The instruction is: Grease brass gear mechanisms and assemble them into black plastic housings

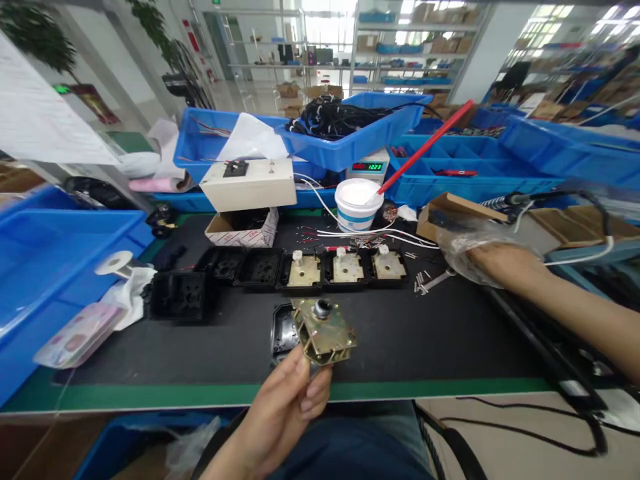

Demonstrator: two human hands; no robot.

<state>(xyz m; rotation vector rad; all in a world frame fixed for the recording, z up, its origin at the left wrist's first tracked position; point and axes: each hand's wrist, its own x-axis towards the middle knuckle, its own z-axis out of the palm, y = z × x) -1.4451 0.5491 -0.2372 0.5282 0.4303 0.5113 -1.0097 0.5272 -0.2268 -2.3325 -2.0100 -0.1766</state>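
Observation:
My left hand [295, 397] grips a brass-coloured metal plate assembly [327, 333], with stacked plates and a round collar on top, held tilted above the bench's front edge. Just behind it a black plastic housing [284, 330] lies on the mat, partly covered by the assembly. Over at the right, my right hand [493, 260] reaches into a clear plastic bag [463, 250] by a cardboard box [440, 210]; its fingers are hidden and blurred. In a row stand black housings holding metal plates with white knobs [347, 267], beside black housings [260, 267] without plates.
A white tub [357, 203] with a red stick [430, 147] stands behind the row. Near the right hand lie a wrench [437, 281] and small metal pins [421, 283]. A solder spool [117, 263] sits left. Blue bins [350, 150] line the back.

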